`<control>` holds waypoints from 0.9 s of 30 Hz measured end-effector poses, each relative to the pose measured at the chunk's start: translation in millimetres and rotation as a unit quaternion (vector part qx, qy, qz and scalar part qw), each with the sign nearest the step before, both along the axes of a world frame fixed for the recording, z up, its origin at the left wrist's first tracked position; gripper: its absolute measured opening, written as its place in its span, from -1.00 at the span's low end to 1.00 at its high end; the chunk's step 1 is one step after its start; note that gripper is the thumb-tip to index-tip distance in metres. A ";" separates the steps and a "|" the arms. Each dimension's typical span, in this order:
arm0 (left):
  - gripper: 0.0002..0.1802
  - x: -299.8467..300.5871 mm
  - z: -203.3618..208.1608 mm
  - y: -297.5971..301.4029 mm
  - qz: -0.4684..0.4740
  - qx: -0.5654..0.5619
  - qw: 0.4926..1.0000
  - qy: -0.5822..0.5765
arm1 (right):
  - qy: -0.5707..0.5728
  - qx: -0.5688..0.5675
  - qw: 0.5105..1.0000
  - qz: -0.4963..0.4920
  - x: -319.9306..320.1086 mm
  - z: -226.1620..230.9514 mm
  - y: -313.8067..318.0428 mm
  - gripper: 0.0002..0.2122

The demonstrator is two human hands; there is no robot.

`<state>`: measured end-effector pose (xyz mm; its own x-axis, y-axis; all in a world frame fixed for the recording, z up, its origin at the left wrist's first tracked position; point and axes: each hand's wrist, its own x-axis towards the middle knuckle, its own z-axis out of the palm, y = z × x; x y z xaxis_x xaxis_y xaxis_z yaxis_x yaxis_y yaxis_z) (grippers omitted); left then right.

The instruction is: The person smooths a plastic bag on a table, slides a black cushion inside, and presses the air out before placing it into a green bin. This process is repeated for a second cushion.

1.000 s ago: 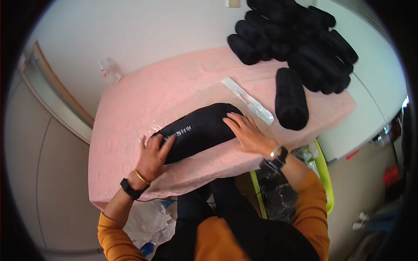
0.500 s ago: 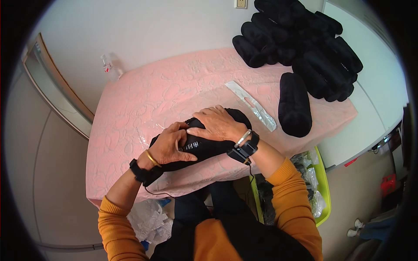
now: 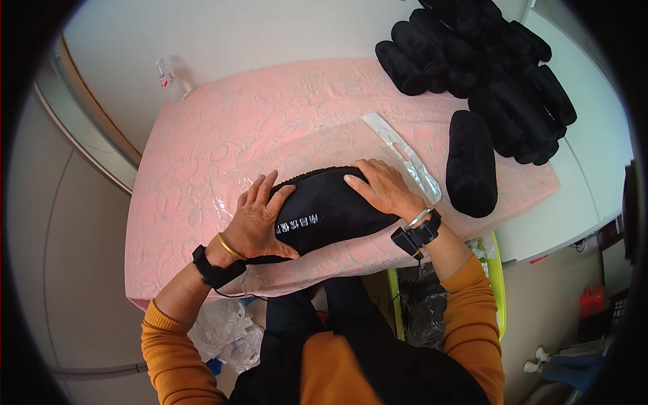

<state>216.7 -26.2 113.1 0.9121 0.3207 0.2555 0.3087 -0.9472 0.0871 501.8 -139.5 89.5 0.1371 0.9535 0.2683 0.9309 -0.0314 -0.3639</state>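
An elongated black padded fabric piece point(image 3: 331, 202) with white printing lies across a clear plastic bag point(image 3: 317, 145) near the front edge of the pink-covered table. Its far edge looks ribbed. My left hand point(image 3: 260, 219) grips its left end, thumb along the near edge and fingers spread toward the far side. Over the right end is my right hand point(image 3: 385, 189), fingers at the far edge and thumb on top. What lies under both palms is hidden. The bag's white strip with a handle slot point(image 3: 405, 155) lies beyond my right hand.
A single black padded piece point(image 3: 471, 165) lies to the right, before a pile of similar pieces point(image 3: 486, 74). A clear bottle point(image 3: 169, 81) stands at the far left corner. Below the table are a yellow-green bin point(image 3: 499, 283) and crumpled clear plastic point(image 3: 226, 334).
My hands have moved apart toward the two ends of the black padded piece, showing more of its top and printing. The view has shifted slightly.
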 end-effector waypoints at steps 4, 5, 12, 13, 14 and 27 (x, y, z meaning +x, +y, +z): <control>0.39 -9.2 13.6 12.1 0.057 -0.167 0.980 0.090 | 0.001 0.055 0.998 -0.013 -14.4 2.4 9.2 -0.69; 0.36 -6.6 15.5 19.7 0.012 -0.247 0.965 0.082 | 0.005 0.090 0.996 -0.015 -13.6 1.0 9.8 -0.72; 0.18 -33.3 34.0 37.5 0.054 -0.318 0.945 -0.050 | 0.198 0.264 0.939 -0.094 7.6 3.7 15.2 -0.75; 0.14 -54.8 41.9 39.2 0.054 -0.319 0.940 -0.105 | 0.248 0.244 0.933 -0.095 3.3 9.2 13.2 -0.76; 0.11 -74.8 49.4 38.7 0.078 -0.300 0.938 -0.155 | 0.296 0.222 0.924 -0.098 -1.1 14.0 10.2 -0.77; -0.01 -205.9 57.7 39.1 0.241 -0.265 0.878 -0.318 | 0.089 -0.014 0.988 0.128 -172.1 3.3 91.2 -0.55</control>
<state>10.8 12.9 170.7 0.3651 0.8578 0.3618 0.3920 -0.4941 0.7760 329.8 -48.3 92.7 -0.0658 0.9700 0.2341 0.8309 0.1831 -0.5255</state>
